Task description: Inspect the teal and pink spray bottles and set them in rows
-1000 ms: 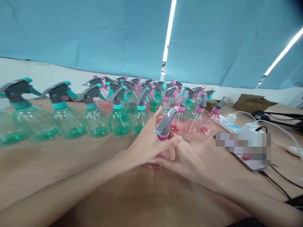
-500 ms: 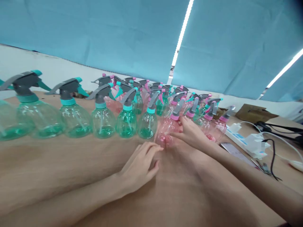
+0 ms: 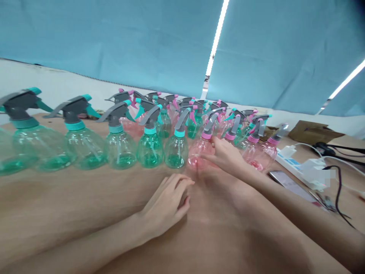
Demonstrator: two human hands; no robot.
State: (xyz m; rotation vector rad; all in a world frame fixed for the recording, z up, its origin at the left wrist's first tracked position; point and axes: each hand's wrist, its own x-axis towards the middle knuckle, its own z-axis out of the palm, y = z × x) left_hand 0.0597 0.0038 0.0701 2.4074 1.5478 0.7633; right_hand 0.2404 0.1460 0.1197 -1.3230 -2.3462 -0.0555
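A pink transparent spray bottle (image 3: 199, 148) with a pink collar and grey trigger head stands upright on the table. My right hand (image 3: 226, 154) is closed on its right side, thumb across the lower front, other fingers partly hidden behind. Left of it stands a green spray bottle (image 3: 176, 152) with a turquoise collar, the end of a front row of green ones. Over the bare table in front, my left hand (image 3: 171, 201) is open, palm down, fingers loosely bent and holding nothing. Other pink spray bottles (image 3: 258, 154) stand to the right, partly behind my right hand.
More pink and green spray bottles (image 3: 164, 123) crowd behind the front row. On the right lie a white power strip (image 3: 293, 161) with plugs and cables, a phone (image 3: 292, 185), small metal tools (image 3: 326, 199) and a brown paper packet (image 3: 313, 131). A blue sheet (image 3: 142, 49) hangs behind.
The pink spray bottle in my right hand has gone from tilted to upright, its base settling beside the green one. My left hand stays nearly in place. The view has shifted slightly.
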